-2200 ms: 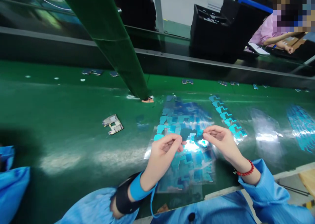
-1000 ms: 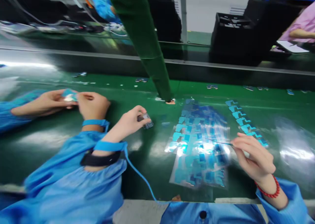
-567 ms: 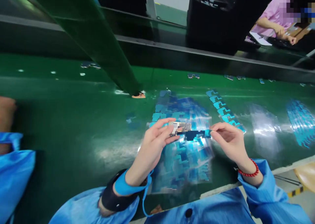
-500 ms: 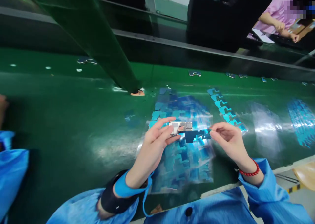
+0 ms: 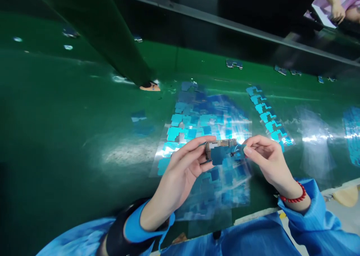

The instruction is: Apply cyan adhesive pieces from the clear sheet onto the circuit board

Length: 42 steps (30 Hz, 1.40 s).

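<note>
Between the thumb and fingers of my left hand [image 5: 187,164] is a small circuit board [image 5: 208,151], held by its left end. My right hand [image 5: 263,154] pinches the right end of a blue die-cut film piece [image 5: 221,155]. This film lies in front of the board and covers much of its face; whether it touches the board I cannot tell. Below both hands, sheets of blue film cutouts [image 5: 176,133] are spread on the green work surface [image 5: 84,136].
A strip of blue cutouts [image 5: 266,115] lies right of the sheets, with clear film [image 5: 316,139] beyond it. Several circuit boards, one near the middle [image 5: 234,64], line the back. A dark green post [image 5: 123,42] rises at left. A co-worker's hand [image 5: 337,12] shows at top right.
The blue film has moved left and now overlaps the board's front. The board has tilted in my left hand. My view has shifted downward, and the sleeve at far left is gone from sight.
</note>
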### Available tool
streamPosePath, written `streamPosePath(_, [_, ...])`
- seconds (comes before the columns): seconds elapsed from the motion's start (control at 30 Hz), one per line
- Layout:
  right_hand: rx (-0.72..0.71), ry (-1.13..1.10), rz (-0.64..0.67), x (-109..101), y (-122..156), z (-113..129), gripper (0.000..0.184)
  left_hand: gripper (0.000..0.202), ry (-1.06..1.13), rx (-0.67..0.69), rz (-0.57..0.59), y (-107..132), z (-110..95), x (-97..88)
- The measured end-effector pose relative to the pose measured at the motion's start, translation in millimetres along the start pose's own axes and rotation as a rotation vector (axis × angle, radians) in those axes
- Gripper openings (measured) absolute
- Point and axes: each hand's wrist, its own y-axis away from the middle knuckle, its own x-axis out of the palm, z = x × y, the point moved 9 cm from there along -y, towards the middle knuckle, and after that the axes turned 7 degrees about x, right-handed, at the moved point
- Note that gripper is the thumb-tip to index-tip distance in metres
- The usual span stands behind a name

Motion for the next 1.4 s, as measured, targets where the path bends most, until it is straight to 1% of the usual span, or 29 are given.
streamPosePath(0.2, [0.016, 0.045, -0.026, 1.5, -1.4, 1.9, 0.012, 0.020, -0.003, 0.018, 0.029, 1.3, -1.6, 4.0])
streamPosePath(0.3, [0.014, 0.054, -0.033, 1.6, -1.5, 2.4, 0.013, 0.021, -0.014, 0.018, 0.032, 1.8, -1.5, 3.7])
streamPosePath(0.47, [0.005, 0.056, -0.020, 2.1, -1.7, 1.5, 0.010, 0.025, -0.086, 0.012, -0.012, 2.7, 0.8, -2.2])
streamPosePath(0.57, [-0.023, 0.067, -0.036, 2.1, -2.5, 4.2, 0.009, 0.027, -0.140, 0.023, -0.030, 2.8, 2.7, -4.1])
streamPosePath(0.7, [-0.044, 0.103, -0.063, 2.9, -3.4, 7.5, 0.009, 0.029, -0.199, 0.075, -0.086, 1.8, 4.5, -8.0])
streamPosePath(0.87, [-0.085, 0.155, -0.065, 6.9, -2.1, 11.9, 0.009, 0.032, -0.258, 0.134, -0.098, 0.6, 2.7, -8.4])
streamPosePath(0.97, [-0.125, 0.180, -0.093, 7.9, -0.1, 15.2, 0.006, 0.035, -0.304, 0.147, -0.113, 1.0, -2.7, -7.4])
streamPosePath(1.07, [-0.178, 0.237, -0.160, 6.2, 2.5, 19.2, 0.005, 0.037, -0.324, 0.147, -0.132, 2.2, -6.5, -6.2])
streamPosePath(1.17, [-0.246, 0.316, -0.193, 6.7, 6.1, 24.3, 0.004, 0.033, -0.315, 0.147, -0.142, 3.5, -6.1, -6.5])
streamPosePath(1.23, [-0.305, 0.358, -0.185, 8.4, 9.7, 29.2, 0.003, 0.028, -0.288, 0.153, -0.134, 3.9, -4.6, -7.3])
streamPosePath(1.33, [-0.424, 0.400, -0.191, 8.8, 17.8, 41.1, 0.009, 0.023, -0.201, 0.135, -0.137, 3.7, -1.0, -11.4])
streamPosePath(1.4, [-0.465, 0.399, -0.212, 5.8, 21.0, 46.9, 0.012, 0.020, -0.128, 0.112, -0.124, 3.1, 0.1, -12.0])
